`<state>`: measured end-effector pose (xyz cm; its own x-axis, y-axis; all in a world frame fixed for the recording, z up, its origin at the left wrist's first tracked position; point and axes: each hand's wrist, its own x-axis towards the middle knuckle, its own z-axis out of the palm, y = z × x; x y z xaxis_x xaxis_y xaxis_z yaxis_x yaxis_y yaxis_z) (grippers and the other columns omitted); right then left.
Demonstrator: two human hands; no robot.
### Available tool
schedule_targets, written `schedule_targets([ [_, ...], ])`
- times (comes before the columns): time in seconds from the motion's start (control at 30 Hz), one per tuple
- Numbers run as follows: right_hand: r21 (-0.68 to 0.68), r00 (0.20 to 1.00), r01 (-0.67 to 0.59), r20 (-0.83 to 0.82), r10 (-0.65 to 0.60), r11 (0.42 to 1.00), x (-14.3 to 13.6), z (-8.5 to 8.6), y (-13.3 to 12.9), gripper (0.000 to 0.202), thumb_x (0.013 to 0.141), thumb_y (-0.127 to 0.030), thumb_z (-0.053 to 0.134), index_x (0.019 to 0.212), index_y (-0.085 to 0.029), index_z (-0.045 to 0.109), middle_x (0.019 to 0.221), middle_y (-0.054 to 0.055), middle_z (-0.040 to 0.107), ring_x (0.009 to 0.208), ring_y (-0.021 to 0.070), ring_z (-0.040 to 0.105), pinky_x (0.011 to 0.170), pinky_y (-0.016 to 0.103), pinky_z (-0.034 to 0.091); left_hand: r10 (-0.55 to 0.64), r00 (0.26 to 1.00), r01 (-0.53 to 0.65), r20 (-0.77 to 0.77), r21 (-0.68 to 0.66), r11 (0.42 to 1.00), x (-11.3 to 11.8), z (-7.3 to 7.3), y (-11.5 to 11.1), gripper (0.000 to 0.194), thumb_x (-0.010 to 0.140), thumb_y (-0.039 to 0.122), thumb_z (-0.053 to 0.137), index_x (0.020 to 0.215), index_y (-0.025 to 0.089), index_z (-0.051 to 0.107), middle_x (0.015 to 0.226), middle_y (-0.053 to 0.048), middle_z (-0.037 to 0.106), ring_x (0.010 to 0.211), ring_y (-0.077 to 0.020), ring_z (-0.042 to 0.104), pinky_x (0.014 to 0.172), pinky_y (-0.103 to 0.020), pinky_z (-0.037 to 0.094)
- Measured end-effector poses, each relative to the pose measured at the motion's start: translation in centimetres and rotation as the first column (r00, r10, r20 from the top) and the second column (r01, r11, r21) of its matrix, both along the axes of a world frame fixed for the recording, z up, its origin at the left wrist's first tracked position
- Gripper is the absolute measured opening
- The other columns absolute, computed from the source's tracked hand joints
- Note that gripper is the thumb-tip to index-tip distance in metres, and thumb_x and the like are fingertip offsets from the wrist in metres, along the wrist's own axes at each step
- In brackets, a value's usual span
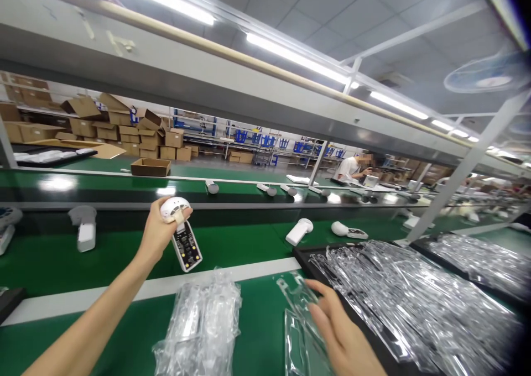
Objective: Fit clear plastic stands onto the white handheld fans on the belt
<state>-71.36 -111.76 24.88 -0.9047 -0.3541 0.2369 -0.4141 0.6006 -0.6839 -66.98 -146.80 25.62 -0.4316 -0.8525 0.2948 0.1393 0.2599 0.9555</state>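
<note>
My left hand (160, 229) is closed around the round white head of a handheld device (187, 247), held above the green belt. Its handle tilts down to the right, and a black circuit board shows along it. In my right hand (342, 332), between thumb and fingers, is a thin clear plastic cover (296, 296). Another clear plastic piece (295, 345) lies on the green surface below it. Beside that, between my hands, rests a stack of parts in clear plastic wrapping (203, 326).
Heaped clear plastic covers fill a black tray (305, 260) at the right. More white devices (299, 232) lie along the green conveyor belt (249, 238). A sloping white post (452, 182) stands at the right. A person (350, 167) sits across the line; cardboard boxes (128, 135) are piled behind.
</note>
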Motion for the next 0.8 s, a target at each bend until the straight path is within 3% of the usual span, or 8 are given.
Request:
schedule_targets([
  [0.07, -0.032, 0.995, -0.094, 0.038, 0.095, 0.995, 0.3, 1.5, -4.5, 0.043, 0.08, -0.046, 0.052, 0.118, -0.025, 0.055, 0.061, -0.004, 0.055, 0.053, 0.0156, 0.054, 0.052, 0.023, 0.042, -0.08, 0.996, 0.085, -0.048, 0.097, 0.992, 0.0, 1.3, 2.5, 0.069, 0.052, 0.051, 0.077, 0.107, 0.016, 0.054, 0.097, -0.006, 0.061, 0.079, -0.0185, 0.057, 0.064, -0.027, 0.044],
  [0.17, -0.084, 0.976, -0.217, -0.043, 0.214, 0.973, 0.8, 2.0, -10.4, 0.047, 0.078, -0.035, 0.057, 0.124, -0.025, 0.053, 0.078, 0.0, 0.061, 0.068, 0.0168, 0.059, 0.066, 0.027, 0.048, -0.177, 0.982, 0.185, -0.059, 0.186, 0.965, 0.2, 2.4, 5.2, 0.066, 0.052, 0.055, 0.076, 0.101, 0.015, 0.056, 0.091, -0.005, 0.061, 0.074, -0.0164, 0.055, 0.062, -0.026, 0.043],
  [0.3, -0.038, 0.932, -0.283, -0.245, 0.266, 0.958, 1.5, 1.1, -14.6, 0.046, 0.077, -0.025, 0.06, 0.123, -0.025, 0.056, 0.097, 0.006, 0.057, 0.083, 0.021, 0.062, 0.073, 0.035, 0.052, -0.247, 0.965, 0.261, -0.084, 0.257, 0.93, 0.4, 2.7, 7.0, 0.067, 0.051, 0.056, 0.076, 0.101, 0.016, 0.055, 0.092, -0.005, 0.061, 0.075, -0.017, 0.055, 0.062, -0.026, 0.044],
  [0.47, 0.043, 0.879, -0.151, -0.45, 0.154, 0.988, 2.5, -1.1, -16.1, 0.047, 0.083, -0.028, 0.057, 0.129, -0.017, 0.054, 0.091, 0.012, 0.056, 0.081, 0.0277, 0.061, 0.062, 0.043, 0.055, -0.204, 0.972, 0.227, -0.116, 0.24, 0.944, 0.5, 2.8, 7.5, 0.066, 0.051, 0.049, 0.08, 0.102, 0.018, 0.053, 0.089, -0.003, 0.06, 0.072, -0.0159, 0.055, 0.058, -0.026, 0.045],
  [0.6, 0.042, 0.785, -0.078, -0.614, 0.088, 0.996, 2.5, -3.6, -16.7, 0.052, 0.088, -0.027, 0.048, 0.139, -0.022, 0.043, 0.117, 0.018, 0.054, 0.108, 0.0382, 0.054, 0.077, 0.057, 0.052, -0.144, 0.974, 0.179, -0.175, 0.209, 0.961, 0.8, 2.9, 7.4, 0.065, 0.052, 0.048, 0.08, 0.103, 0.019, 0.053, 0.091, -0.003, 0.06, 0.072, -0.0151, 0.055, 0.057, -0.024, 0.045],
  [0.73, -0.009, 0.839, -0.211, -0.515, 0.177, 0.977, 1.4, -4.6, -16.3, 0.064, 0.093, -0.024, 0.039, 0.15, -0.033, 0.01, 0.109, 0.012, 0.057, 0.091, 0.0275, 0.061, 0.06, 0.04, 0.057, -0.147, 0.965, 0.189, -0.217, 0.185, 0.964, 1.1, 3.1, 8.0, 0.069, 0.055, 0.046, 0.081, 0.112, 0.021, 0.051, 0.102, -0.005, 0.06, 0.083, -0.0169, 0.058, 0.065, -0.025, 0.047],
  [0.8, -0.026, 0.841, -0.27, -0.494, 0.223, 0.962, 0.7, -3.9, -15.6, 0.066, 0.094, -0.022, 0.037, 0.149, -0.035, 0.006, 0.105, 0.009, 0.057, 0.088, 0.0236, 0.06, 0.063, 0.037, 0.057, -0.248, 0.928, 0.314, -0.28, 0.225, 0.922, 1.1, 2.8, 8.3, 0.073, 0.057, 0.047, 0.08, 0.119, 0.021, 0.049, 0.11, -0.007, 0.059, 0.092, -0.0191, 0.059, 0.072, -0.026, 0.048],
])
